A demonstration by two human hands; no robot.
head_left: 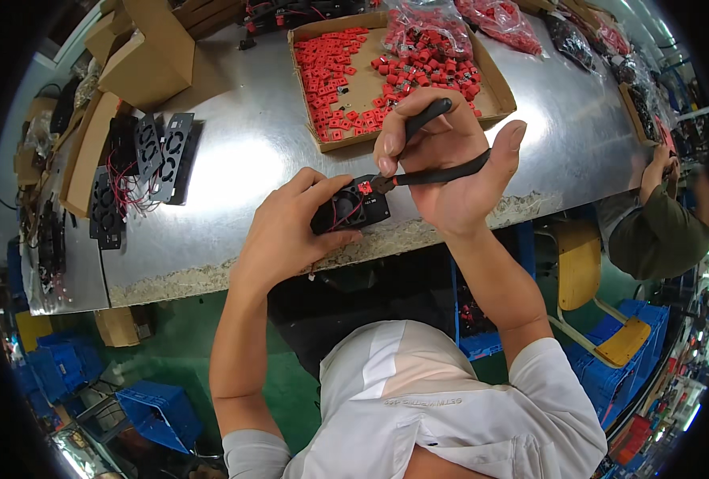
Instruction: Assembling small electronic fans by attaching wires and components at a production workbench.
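Note:
My left hand (pixel 289 225) grips a black fan panel (pixel 377 209) near the front edge of the metal table, fingers over its top and thumb along its near side. A small red plastic part (pixel 365 188) sits at the panel's far right corner. In my right hand (pixel 460 180) is a pair of pliers (pixel 438 172) with black handles, spread apart between fingers and thumb. The pliers' jaws meet the panel right beside the red part; whether they grip it I cannot tell. Thin red wires show on the panel under my left hand.
A shallow cardboard tray (pixel 500 88) of red plastic parts lies beyond my hands, a clear bag (pixel 426 28) in it. Several fan panels (pixel 175 152) with red wires are at the left, near an open carton (pixel 151 64). Another person (pixel 662 227) works at the right, by a yellow chair (pixel 578 263).

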